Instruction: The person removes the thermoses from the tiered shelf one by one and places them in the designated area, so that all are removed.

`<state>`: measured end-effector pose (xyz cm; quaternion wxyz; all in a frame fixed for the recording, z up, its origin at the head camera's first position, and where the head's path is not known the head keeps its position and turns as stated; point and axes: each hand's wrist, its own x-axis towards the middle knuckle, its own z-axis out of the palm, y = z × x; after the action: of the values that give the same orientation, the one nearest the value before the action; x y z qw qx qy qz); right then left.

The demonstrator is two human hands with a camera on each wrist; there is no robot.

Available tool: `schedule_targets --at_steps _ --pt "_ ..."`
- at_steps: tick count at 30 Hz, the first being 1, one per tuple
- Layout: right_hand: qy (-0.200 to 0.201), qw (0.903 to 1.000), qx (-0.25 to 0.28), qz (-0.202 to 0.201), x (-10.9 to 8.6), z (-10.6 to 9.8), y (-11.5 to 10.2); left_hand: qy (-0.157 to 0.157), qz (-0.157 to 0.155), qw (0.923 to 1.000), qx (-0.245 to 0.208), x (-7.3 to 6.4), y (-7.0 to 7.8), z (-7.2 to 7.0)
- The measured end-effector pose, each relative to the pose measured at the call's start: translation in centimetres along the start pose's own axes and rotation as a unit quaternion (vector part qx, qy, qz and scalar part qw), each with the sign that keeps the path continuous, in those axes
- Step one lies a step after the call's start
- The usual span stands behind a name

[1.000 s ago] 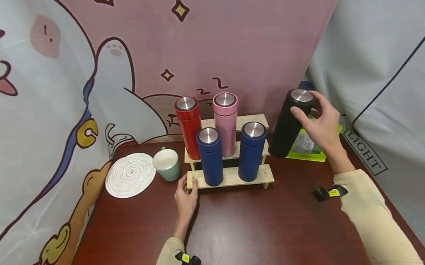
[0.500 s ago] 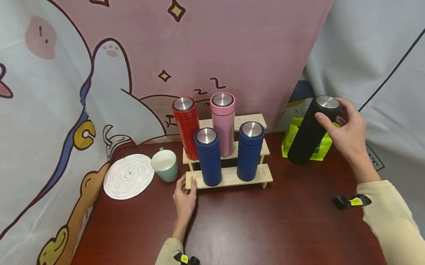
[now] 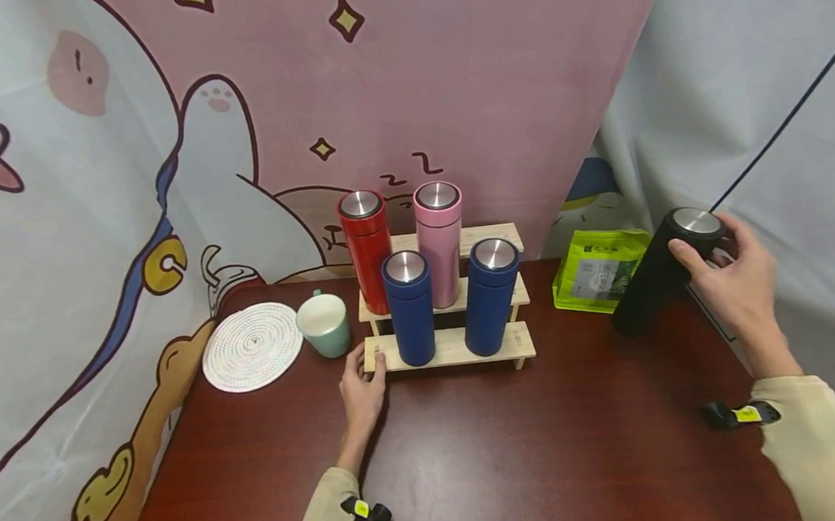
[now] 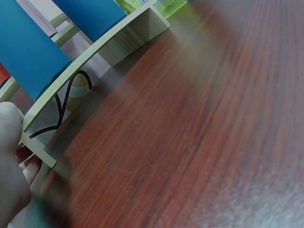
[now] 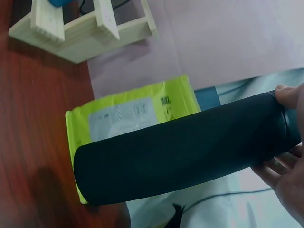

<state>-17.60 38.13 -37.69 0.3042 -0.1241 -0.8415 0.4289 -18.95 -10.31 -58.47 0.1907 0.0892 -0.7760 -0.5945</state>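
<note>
A black thermos point(image 3: 664, 270) with a silver lid top leans at the table's right side; my right hand point(image 3: 739, 284) grips it near the lid, thumb in front, fingers behind. In the right wrist view the thermos point(image 5: 180, 149) spans the frame, partly covering a green pouch point(image 5: 133, 114). My left hand point(image 3: 364, 387) holds the front left end of a tiered wooden rack point(image 3: 454, 346), thumb on top. Two blue thermoses, the left one point(image 3: 411, 310) and the right one point(image 3: 492, 297), stand on its lowest tier. Behind them, a red thermos point(image 3: 369, 252) and a pink thermos point(image 3: 441, 246) stand higher.
A pale green mug point(image 3: 324, 325) stands left of the rack, next to a round white woven mat point(image 3: 253, 347). The green pouch point(image 3: 598, 271) stands between rack and black thermos. Fabric walls point(image 3: 506, 82) close off the back and sides of the brown table point(image 3: 521, 449).
My right hand has carried the black thermos rightward and toward me, away from the rack, uncovering the green pouch. My left hand has stayed on the rack, and the other thermoses stand where they were.
</note>
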Motion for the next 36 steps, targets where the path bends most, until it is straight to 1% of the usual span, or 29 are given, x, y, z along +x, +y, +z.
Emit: schedule_targets --at_steps 3,6,9,13,16,21,25,31,36 --pt "-0.005 0.9996 -0.018 0.021 -0.2 -0.8 0.7 0.001 0.000 1.0000 -0.001 0.0 0.1 0.0" --pt "0.002 0.9986 -0.038 0.037 -0.3 -1.4 1.3 0.001 -0.003 1.0000 -0.002 -0.1 0.2 -0.1" --pt "0.006 0.9966 -0.053 0.064 -0.4 -2.0 2.0 0.001 -0.006 1.0000 -0.002 -0.1 0.3 -0.1" --pt "0.020 0.9935 -0.066 0.091 -0.7 -2.6 2.9 -0.002 -0.018 0.9998 -0.003 -0.1 0.2 -0.1" --pt "0.043 0.9919 -0.070 0.097 -0.9 -2.8 3.7 -0.004 -0.026 0.9996 -0.007 0.0 0.2 0.0" --pt "0.071 0.9885 -0.071 0.113 -1.1 -3.1 4.7 -0.001 -0.019 0.9998 -0.006 0.0 0.1 0.0" --pt "0.090 0.9869 -0.066 0.117 -1.4 -3.1 5.3 -0.002 -0.024 0.9997 -0.005 0.0 0.1 -0.1" --pt "0.096 0.9853 -0.086 0.112 -1.9 -2.8 6.1 -0.004 -0.028 0.9996 -0.006 0.0 0.2 -0.2" --pt "0.100 0.9841 -0.085 0.120 -2.1 -2.6 6.7 -0.007 -0.026 0.9996 -0.010 0.0 0.2 -0.1"
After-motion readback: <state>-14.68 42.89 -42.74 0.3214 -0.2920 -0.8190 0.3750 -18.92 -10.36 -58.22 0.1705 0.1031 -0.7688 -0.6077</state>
